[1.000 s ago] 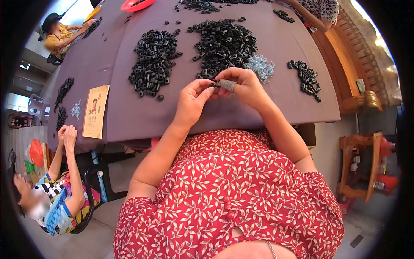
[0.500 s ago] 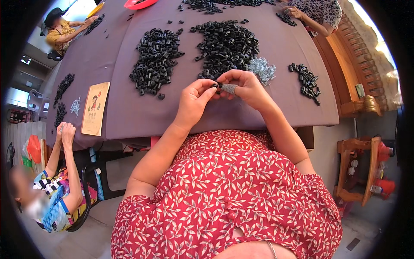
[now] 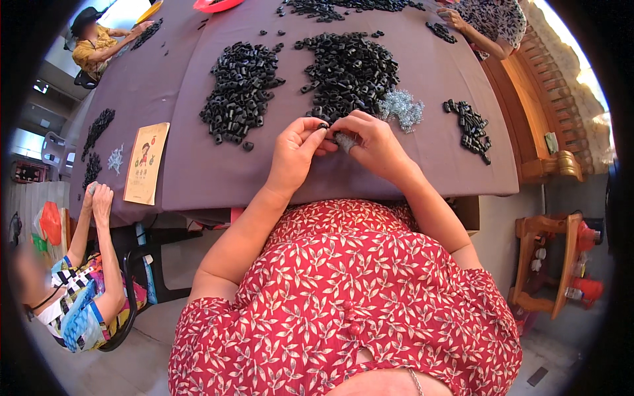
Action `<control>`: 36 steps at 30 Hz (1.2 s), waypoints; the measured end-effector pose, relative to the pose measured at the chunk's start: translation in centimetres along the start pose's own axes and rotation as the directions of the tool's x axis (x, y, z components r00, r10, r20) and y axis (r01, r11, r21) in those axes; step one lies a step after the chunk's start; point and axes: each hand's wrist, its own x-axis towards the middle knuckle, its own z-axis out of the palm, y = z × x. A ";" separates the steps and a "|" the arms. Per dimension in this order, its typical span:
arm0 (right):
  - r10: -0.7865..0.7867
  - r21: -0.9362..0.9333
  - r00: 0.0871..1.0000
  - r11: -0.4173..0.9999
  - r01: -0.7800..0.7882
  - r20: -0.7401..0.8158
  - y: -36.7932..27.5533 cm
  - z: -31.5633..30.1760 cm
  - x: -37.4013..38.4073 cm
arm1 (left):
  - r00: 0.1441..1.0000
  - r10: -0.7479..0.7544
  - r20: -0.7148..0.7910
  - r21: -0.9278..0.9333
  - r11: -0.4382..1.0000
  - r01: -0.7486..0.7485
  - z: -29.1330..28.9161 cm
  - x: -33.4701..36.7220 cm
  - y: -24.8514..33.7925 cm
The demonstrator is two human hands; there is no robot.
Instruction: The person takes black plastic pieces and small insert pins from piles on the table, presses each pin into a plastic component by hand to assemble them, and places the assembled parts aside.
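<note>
My left hand is closed in a pinch on a small black plastic part, held above the table near its front edge. Close beside it, the fingertips of my right hand are pressed together. A grey wrap covers one right finger; whatever those fingertips hold is too small and hidden to make out. Beyond my hands lie two heaps of small black plastic parts, a left heap and a right heap. A pile of tiny silvery metal pieces touches the right heap's near side.
A smaller group of black parts lies right on the brown-covered table. A booklet rests at the left edge. A seated person works at left; others sit at the far corners. A red basin stands at the back.
My right hand has shifted slightly and its wrapped finger now angles more downward. The black part shows more clearly at my left fingertips. Both hands remain close together.
</note>
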 end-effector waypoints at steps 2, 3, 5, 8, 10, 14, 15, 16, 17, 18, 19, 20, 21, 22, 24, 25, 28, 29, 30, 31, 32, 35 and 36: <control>0.033 0.012 0.999 0.999 -0.033 0.013 0.0 0.0 -0.1 | 1.000 -0.002 0.006 0.009 1.000 0.002 0.1 -0.1 0.1; 0.067 0.024 0.997 0.997 -0.067 0.024 0.0 0.0 -0.1 | 1.000 -0.004 0.014 0.018 1.000 0.004 0.1 -0.1 0.2; 0.074 0.012 0.997 0.997 -0.074 0.036 -0.1 -0.1 -0.1 | 1.000 0.001 0.018 0.030 1.000 -0.001 0.3 -0.1 0.3; 0.034 -0.028 0.999 0.999 -0.034 0.021 -0.2 0.2 0.0 | 1.000 0.009 0.020 0.024 1.000 -0.010 0.1 -0.1 0.0; -0.013 -0.057 1.000 0.998 0.013 -0.002 -0.4 0.3 -0.1 | 1.000 0.014 0.014 0.003 1.000 -0.014 -0.1 0.1 -0.1; -0.006 -0.091 1.000 0.996 0.008 0.018 -0.1 0.4 -0.2 | 1.000 -0.021 -0.007 -0.042 0.999 0.021 -0.1 0.1 0.1; 0.023 -0.034 1.000 0.999 -0.023 0.002 0.1 0.4 -0.2 | 1.000 -0.023 -0.006 -0.041 0.999 0.022 0.0 0.0 0.2; 0.023 -0.034 1.000 0.999 -0.022 0.005 0.2 0.3 -0.2 | 1.000 -0.023 -0.008 -0.042 0.999 0.022 0.1 0.0 0.3; 0.087 0.024 0.996 0.996 -0.087 0.026 0.4 0.2 -0.1 | 1.000 -0.012 -0.003 -0.038 0.999 0.012 0.2 0.0 0.3; 0.149 0.079 0.988 0.985 -0.153 0.050 0.5 0.2 0.0 | 1.000 -0.001 0.003 -0.034 0.999 0.001 0.3 0.0 0.3; 0.149 0.079 0.987 0.985 -0.153 0.051 0.5 0.2 0.0 | 1.000 -0.001 0.002 -0.035 0.999 0.001 0.2 0.0 0.2; 0.088 0.057 0.996 0.994 -0.089 0.020 0.6 0.4 -0.1 | 1.000 0.004 0.009 -0.036 0.999 -0.004 0.1 0.1 0.1; 0.026 0.033 1.000 0.999 -0.025 -0.010 0.7 0.5 -0.1 | 1.000 0.010 0.017 -0.037 0.999 -0.009 0.1 0.1 0.0; 0.026 0.033 1.000 0.999 -0.025 -0.009 0.5 0.6 -0.1 | 1.000 0.009 0.015 -0.037 0.999 -0.009 0.1 0.1 0.0; -0.014 -0.156 1.000 0.988 0.015 0.003 -0.1 0.6 -0.2 | 1.000 -0.002 0.003 -0.055 0.998 0.002 0.0 0.1 0.1; -0.014 -0.156 1.000 0.988 0.015 0.003 0.0 0.5 -0.2 | 1.000 -0.001 0.003 -0.056 0.998 0.002 0.0 0.1 0.1; 0.011 -0.063 0.999 0.998 -0.014 -0.043 0.7 0.7 -0.3 | 1.000 -0.013 0.013 -0.055 0.998 0.014 0.0 0.2 0.2; 0.108 0.173 0.990 0.981 -0.091 -0.093 1.2 1.1 -0.4 | 1.000 -0.018 0.015 -0.063 0.998 0.019 0.1 0.2 0.3; 0.213 0.403 0.970 0.903 -0.150 -0.118 1.4 1.2 -0.4 | 1.000 -0.023 0.018 -0.071 0.997 0.024 0.2 0.2 0.4; 0.213 0.403 0.970 0.903 -0.150 -0.116 1.3 1.0 -0.2 | 1.000 -0.023 0.016 -0.072 0.997 0.024 0.2 0.2 0.2; 0.275 0.495 0.959 0.843 -0.209 -0.063 1.0 0.7 0.1 | 0.999 0.004 0.033 -0.089 0.996 -0.001 0.1 0.2 -0.1; 0.329 0.599 0.944 0.754 -0.272 0.014 1.0 0.6 0.3 | 0.998 0.025 0.057 -0.113 0.993 -0.018 0.1 0.3 -0.2; 0.326 0.618 0.945 0.737 -0.275 0.032 1.1 0.6 0.3 | 0.998 0.019 0.064 -0.119 0.993 -0.011 0.1 0.2 -0.1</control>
